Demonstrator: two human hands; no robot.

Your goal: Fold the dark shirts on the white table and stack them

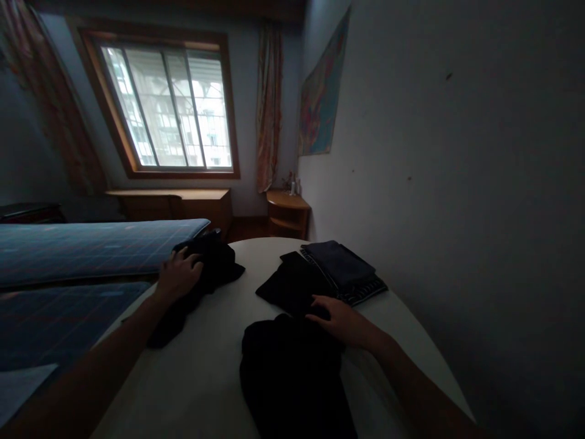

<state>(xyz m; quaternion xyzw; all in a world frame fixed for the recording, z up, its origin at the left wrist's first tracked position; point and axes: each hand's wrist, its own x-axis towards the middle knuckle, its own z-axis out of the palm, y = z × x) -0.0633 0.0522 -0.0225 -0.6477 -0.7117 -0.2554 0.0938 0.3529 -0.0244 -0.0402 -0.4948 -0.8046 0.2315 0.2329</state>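
My left hand (180,273) is at the table's far left, its fingers bent into a crumpled black garment (217,262). Part of that dark cloth trails toward me beneath my forearm. Across the table, my right hand (340,318) has its thumb and fingers closed around black fabric, at the far end of a black garment (295,372) laid out before me. Just beyond it lies a folded black piece of clothing (297,280). Partly over that rests a folded dark grey-blue garment (338,261) with a patterned edge. The dim light hides the garments' exact kinds.
The clothes lie on a round-edged white table (210,378). Blue checked mattresses (91,250) adjoin it on the left. A wall (457,213) runs along the right. Farther back are a wooden desk (205,194), a corner shelf (287,200) and a window (169,110).
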